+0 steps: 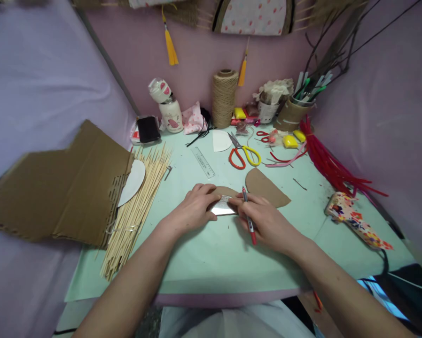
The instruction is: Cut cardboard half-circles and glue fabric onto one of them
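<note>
A clear semicircular protractor (225, 206) lies flat on a brown cardboard half-circle (225, 190), the straight edges of both facing me. My left hand (193, 206) grips them at the left end, thumb at the front and fingers over the curved side. Between the fingers of my right hand (262, 216) is a red pen (249, 220), its red end pointing up and away. The right fingertips also touch the protractor's right side. Just beyond that hand rests a second cardboard half-circle (267, 188). Scissors (242, 152) with red and yellow handles and a clear ruler (203, 162) lie farther back.
Left: bundled bamboo sticks (133, 220), a white half-circle (132, 182) and a large cardboard sheet (63, 192). Back: a twine spool (224, 99), a bottle (171, 115) and a pen pot (293, 114). Right: red pipe cleaners (325, 159) and a flower-patterned glue gun (355, 220).
</note>
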`<state>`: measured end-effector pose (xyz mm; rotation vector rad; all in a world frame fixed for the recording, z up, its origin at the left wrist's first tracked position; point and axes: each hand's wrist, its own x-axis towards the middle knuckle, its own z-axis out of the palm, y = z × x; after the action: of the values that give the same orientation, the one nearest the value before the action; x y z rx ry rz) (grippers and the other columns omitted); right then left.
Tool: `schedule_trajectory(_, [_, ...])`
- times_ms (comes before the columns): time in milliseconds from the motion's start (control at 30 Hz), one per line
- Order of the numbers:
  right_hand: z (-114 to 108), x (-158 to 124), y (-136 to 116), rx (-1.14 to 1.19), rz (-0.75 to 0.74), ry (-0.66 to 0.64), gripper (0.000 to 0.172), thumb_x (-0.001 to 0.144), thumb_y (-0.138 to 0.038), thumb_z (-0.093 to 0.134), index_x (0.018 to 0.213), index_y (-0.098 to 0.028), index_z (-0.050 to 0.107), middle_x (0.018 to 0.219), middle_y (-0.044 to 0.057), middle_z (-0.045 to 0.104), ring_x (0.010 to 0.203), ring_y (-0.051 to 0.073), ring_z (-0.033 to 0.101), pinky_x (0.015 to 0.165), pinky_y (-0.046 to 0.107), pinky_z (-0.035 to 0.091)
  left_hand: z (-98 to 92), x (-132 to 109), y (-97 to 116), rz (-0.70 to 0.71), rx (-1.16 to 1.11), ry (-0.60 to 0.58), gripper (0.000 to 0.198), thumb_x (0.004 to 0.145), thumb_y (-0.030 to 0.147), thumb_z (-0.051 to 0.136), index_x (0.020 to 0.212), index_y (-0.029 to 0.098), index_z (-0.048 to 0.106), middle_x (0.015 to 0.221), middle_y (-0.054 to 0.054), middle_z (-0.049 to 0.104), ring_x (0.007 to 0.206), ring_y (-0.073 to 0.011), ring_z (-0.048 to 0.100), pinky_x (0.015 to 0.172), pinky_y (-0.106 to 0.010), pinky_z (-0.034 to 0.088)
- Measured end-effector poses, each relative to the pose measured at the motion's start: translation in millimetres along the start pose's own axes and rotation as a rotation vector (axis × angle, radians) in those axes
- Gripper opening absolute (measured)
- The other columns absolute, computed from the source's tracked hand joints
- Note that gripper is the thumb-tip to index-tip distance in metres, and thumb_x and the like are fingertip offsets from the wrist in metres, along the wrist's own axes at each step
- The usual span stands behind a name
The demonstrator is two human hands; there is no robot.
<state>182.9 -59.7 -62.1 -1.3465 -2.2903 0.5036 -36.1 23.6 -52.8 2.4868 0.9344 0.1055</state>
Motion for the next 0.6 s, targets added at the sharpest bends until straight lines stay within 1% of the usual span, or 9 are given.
schedule_trajectory(133, [6.8, 1.1, -1.5, -0.093, -0.036, -0.048, 0.015, 0.085, -0.008, 0.048, 0.089, -0.02, 0.056, 0.124, 0.01, 0.062, 0.115, 0.027, 0.052, 0.085, 0.041, 0.045, 0.3, 0.1, 0.2, -0.008, 0.0, -0.006, 0.05, 0.075, 0.024, 0.072, 0.123, 0.025, 0.057, 0.136, -0.01, 0.047, 0.126, -0.0309, 0.037, 0.101, -0.049, 0.038])
schedule_trajectory(200, [8.2, 0.3, -2.2, -0.161, -0.061, -0.055, 0.018, 0.085, -0.007, 0.047, 0.094, -0.019, 0.058, 0.124, 0.012, 0.062, 0.116, 0.027, 0.052, 0.084, 0.041, 0.044, 1.1, 0.3, 0.6, -0.008, -0.003, -0.009, 0.049, 0.075, 0.024, 0.072, 0.122, 0.025, 0.058, 0.137, -0.01, 0.046, 0.126, -0.0306, 0.038, 0.101, -0.049, 0.038])
schedule_trajectory(333, [10.5, -1.1, -4.9, -0.301, -0.09, -0.067, 0.03, 0.083, -0.005, 0.048, 0.108, -0.015, 0.06, 0.115, 0.017, 0.065, 0.118, 0.03, 0.051, 0.085, 0.042, 0.042, 1.9, 0.6, -0.6, -0.011, 0.011, -0.013, 0.048, 0.076, 0.025, 0.071, 0.122, 0.025, 0.058, 0.139, -0.01, 0.045, 0.127, -0.031, 0.038, 0.102, -0.049, 0.036])
schedule_trajectory(400, [11.0, -1.1, -6.5, -0.32, -0.096, -0.085, 0.034, 0.082, -0.004, 0.049, 0.112, -0.014, 0.059, 0.111, 0.016, 0.067, 0.119, 0.031, 0.05, 0.086, 0.044, 0.041, -0.6, -0.5, -2.2, -0.019, 0.011, -0.023, 0.049, 0.077, 0.025, 0.07, 0.124, 0.027, 0.057, 0.14, -0.009, 0.045, 0.128, -0.0313, 0.037, 0.102, -0.051, 0.035])
schedule_trajectory(467, [10.9, -0.5, -7.7, -0.317, -0.094, -0.098, 0.036, 0.081, -0.004, 0.049, 0.114, -0.014, 0.058, 0.107, 0.016, 0.068, 0.119, 0.032, 0.05, 0.087, 0.045, 0.041, -5.1, -3.6, -1.9, -0.019, -0.006, -0.028, 0.056, 0.077, 0.028, 0.07, 0.13, 0.028, 0.052, 0.143, -0.01, 0.042, 0.131, -0.0319, 0.035, 0.103, -0.052, 0.034])
schedule_trajectory(533, [10.4, 0.2, -8.1, -0.314, -0.091, -0.101, 0.036, 0.08, -0.004, 0.049, 0.113, -0.014, 0.058, 0.106, 0.016, 0.069, 0.119, 0.032, 0.05, 0.088, 0.045, 0.041, -8.3, -8.6, 4.0, -0.014, -0.022, 0.004, 0.063, 0.079, 0.029, 0.068, 0.136, 0.027, 0.044, 0.147, -0.011, 0.038, 0.134, -0.0313, 0.032, 0.105, -0.051, 0.033])
schedule_trajectory(600, [9.9, 0.7, -7.8, -0.32, -0.093, -0.106, 0.033, 0.081, -0.004, 0.048, 0.111, -0.013, 0.059, 0.104, 0.017, 0.069, 0.116, 0.031, 0.052, 0.087, 0.045, 0.042, -4.6, -14.7, 17.8, -0.035, -0.006, 0.088, 0.057, 0.084, 0.024, 0.06, 0.138, 0.023, 0.041, 0.147, -0.012, 0.039, 0.134, -0.0287, 0.034, 0.107, -0.048, 0.034])
